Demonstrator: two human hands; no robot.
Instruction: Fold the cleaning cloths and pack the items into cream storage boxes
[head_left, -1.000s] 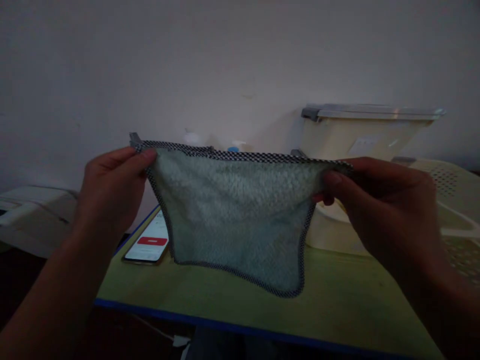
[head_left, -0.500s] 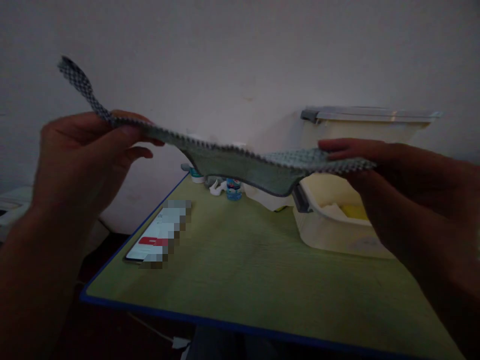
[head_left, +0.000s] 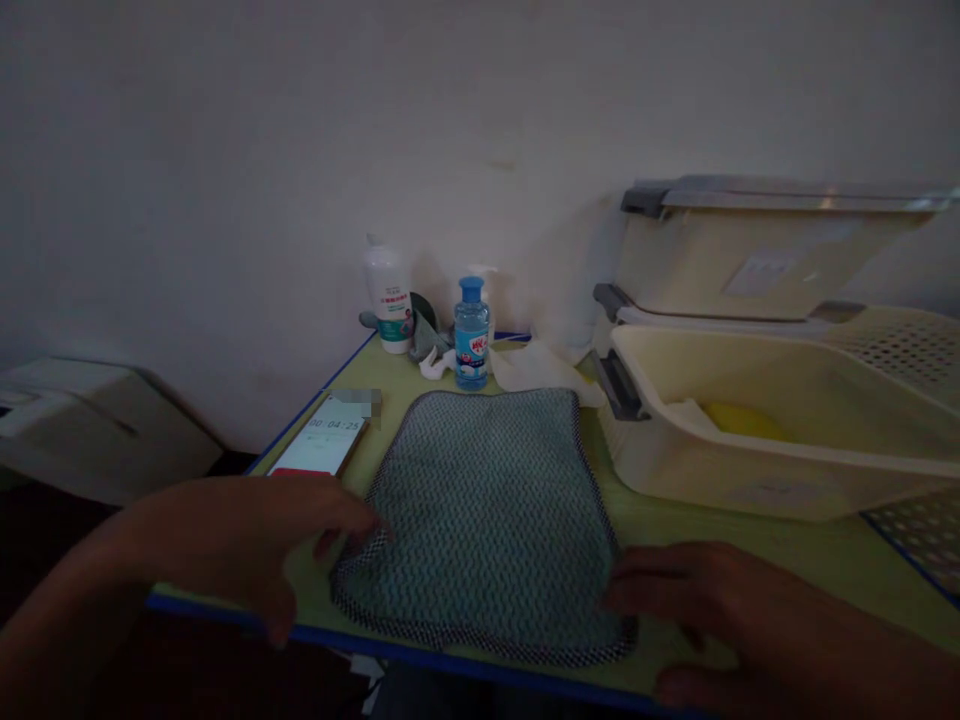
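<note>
A grey-green woven cleaning cloth (head_left: 487, 510) with a checked dark-and-white border lies spread on the table, its near edge close to the table's front. My left hand (head_left: 255, 530) is at its lower left corner, fingertips at the border, thumb held apart. On the other side, my right hand (head_left: 712, 610) is by the lower right corner, the fingers reaching the cloth's edge and the thumb apart from them. Neither hand grips the cloth. The cloth's lower left corner looks slightly curled under my left fingers.
A phone showing a timer (head_left: 322, 440) lies left of the cloth. Behind stand a blue bottle (head_left: 472, 340) and a white bottle (head_left: 386, 300), with crumpled paper (head_left: 540, 370) nearby. At right, an open cream bin (head_left: 720, 480) holds something yellow; a lidded bin (head_left: 705, 260) stands behind it.
The cloth, earlier stretched in the air between both hands, now lies flat on the table. Both hands have come down and let go of it. The bottles behind are now in full view.
</note>
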